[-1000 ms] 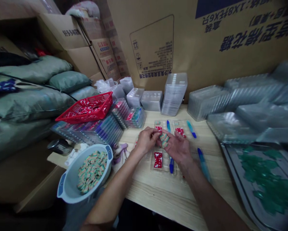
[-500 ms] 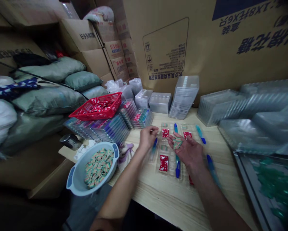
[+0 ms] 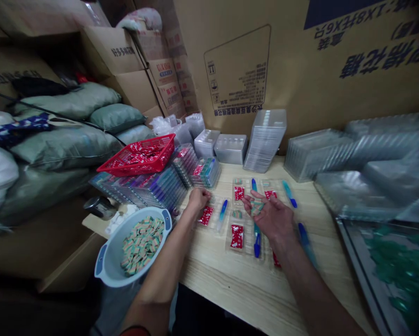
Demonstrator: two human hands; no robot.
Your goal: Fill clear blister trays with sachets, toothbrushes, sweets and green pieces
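Observation:
My left hand (image 3: 198, 198) rests with curled fingers at the top of a clear blister tray (image 3: 212, 215) that holds a red packet and a blue pen; what its fingers pinch is hidden. My right hand (image 3: 269, 215) lies palm up over the middle trays, fingers loosely spread, cradling a few striped green-and-pink candies (image 3: 255, 208). Several more clear trays with red packets (image 3: 236, 235) and blue pens (image 3: 257, 239) lie on the wooden table (image 3: 237, 284) around both hands.
A pale blue basin of striped candies (image 3: 139, 242) sits at my lower left. A red basket (image 3: 141, 156) rests on stacked filled trays (image 3: 160, 186). Empty clear tray stacks (image 3: 263, 140) line the back and right. A metal pan with green pieces (image 3: 391, 266) is at right. Cardboard boxes and sacks stand behind.
My left hand has moved left and down from my right hand's palm to the left tray. My right hand has stayed open with the candies in it.

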